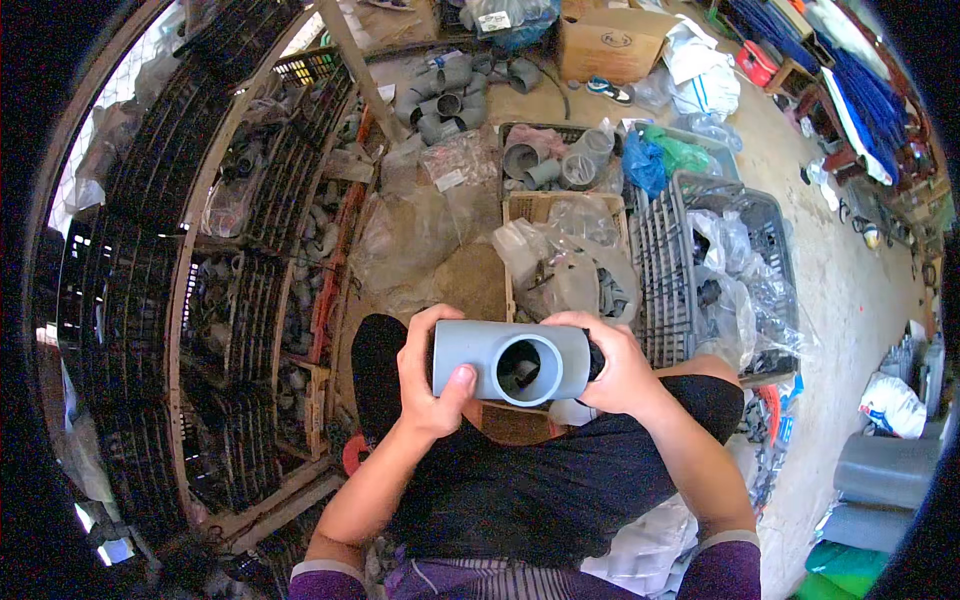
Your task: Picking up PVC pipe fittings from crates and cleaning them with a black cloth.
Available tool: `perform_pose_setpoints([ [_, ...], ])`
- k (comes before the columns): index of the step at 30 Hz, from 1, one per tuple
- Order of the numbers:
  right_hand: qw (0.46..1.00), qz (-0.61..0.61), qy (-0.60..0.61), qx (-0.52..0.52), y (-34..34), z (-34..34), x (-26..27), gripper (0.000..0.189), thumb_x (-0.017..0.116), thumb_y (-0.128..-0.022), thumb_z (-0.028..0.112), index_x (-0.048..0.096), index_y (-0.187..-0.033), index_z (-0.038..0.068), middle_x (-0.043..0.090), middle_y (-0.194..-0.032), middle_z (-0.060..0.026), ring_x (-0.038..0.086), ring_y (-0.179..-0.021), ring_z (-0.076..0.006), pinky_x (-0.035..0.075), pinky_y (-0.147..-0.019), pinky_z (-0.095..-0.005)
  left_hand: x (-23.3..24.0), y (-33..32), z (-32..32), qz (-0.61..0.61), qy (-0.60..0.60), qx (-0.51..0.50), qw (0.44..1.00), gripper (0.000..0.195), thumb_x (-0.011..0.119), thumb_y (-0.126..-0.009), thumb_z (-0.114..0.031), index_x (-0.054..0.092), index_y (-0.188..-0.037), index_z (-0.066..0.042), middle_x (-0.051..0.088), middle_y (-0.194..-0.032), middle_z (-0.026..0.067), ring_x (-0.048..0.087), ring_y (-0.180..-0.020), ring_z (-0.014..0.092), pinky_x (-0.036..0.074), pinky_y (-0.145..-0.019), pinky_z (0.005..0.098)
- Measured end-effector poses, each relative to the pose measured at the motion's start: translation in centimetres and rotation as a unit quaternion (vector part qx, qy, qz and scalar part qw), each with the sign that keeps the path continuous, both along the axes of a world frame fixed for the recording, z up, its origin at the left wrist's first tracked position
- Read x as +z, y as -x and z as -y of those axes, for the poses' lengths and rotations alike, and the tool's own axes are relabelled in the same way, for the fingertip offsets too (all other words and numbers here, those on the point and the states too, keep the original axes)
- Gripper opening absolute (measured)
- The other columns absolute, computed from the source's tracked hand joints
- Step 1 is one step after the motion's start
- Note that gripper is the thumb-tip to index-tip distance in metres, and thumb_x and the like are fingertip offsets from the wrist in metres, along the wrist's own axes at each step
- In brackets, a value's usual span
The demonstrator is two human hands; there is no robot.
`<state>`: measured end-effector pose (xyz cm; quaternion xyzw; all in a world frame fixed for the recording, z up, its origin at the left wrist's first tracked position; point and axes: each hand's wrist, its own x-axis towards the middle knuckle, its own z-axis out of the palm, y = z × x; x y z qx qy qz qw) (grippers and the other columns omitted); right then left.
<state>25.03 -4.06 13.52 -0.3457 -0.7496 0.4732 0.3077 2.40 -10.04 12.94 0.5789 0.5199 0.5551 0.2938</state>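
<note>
A grey plastic pipe tee [466,341] is held level in front of my lap, its round side opening turned up towards the camera. My left hand [435,375] grips its left end, with the thumb on the near face. Around the right end closes my right hand [611,364]; something black shows between that end and the palm, and I cannot tell what it is. Just beyond the tee stands a tan plastic crate [510,300] with clear bags in it. Part of the fingers is hidden behind the pipe.
Right of the tan crate is a grey plastic crate [656,281] holding bagged parts. A dark crate [556,127] of pipe fittings lies beyond. Grey pipe fittings [448,105] sit on the floor near a cardboard box [611,49]. Shelves with stacked black crates [142,300] line the left side.
</note>
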Motion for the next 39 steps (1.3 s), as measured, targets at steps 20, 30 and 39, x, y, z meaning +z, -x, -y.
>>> perform_pose_setpoints([
  [20,0.989,0.025,-0.137,-0.058,-2.0,-0.1,0.1,0.049,0.080,-0.061,0.016,0.064,-0.105,0.003,0.069,-0.086,-0.0127,0.069,-0.077,-0.0249,0.052,-0.072,-0.0349,1.6,1.3,0.5,-0.145,0.013,-0.122,0.982,0.081,0.073,-0.070,-0.041,0.037,-0.131,-0.002,0.059,-0.101,0.0212,0.062,-0.088,0.037,0.050,-0.079,0.0409],
  [30,0.994,-0.026,0.109,0.016,-0.8,0.4,-0.8,0.046,0.081,-0.065,0.011,0.064,-0.105,-0.001,0.069,-0.095,-0.0093,0.064,-0.089,-0.0134,0.050,-0.083,-0.0305,1.5,1.5,-0.1,-0.250,-0.247,-0.136,0.926,0.058,0.071,-0.070,-0.037,0.056,-0.109,0.004,0.059,-0.089,0.0217,0.060,-0.067,0.030,0.050,-0.053,0.0343],
  [39,0.998,0.002,0.038,-0.049,-1.4,0.2,0.1,0.051,0.081,-0.065,0.013,0.059,-0.111,0.007,0.070,-0.091,-0.0095,0.069,-0.081,-0.0208,0.053,-0.076,-0.0321,-0.3,-1.2,1.9,-0.029,0.035,-0.038,0.998,0.043,0.058,-0.082,-0.033,0.054,-0.104,0.004,0.058,-0.088,0.0181,0.058,-0.079,0.025,0.046,-0.073,0.0340],
])
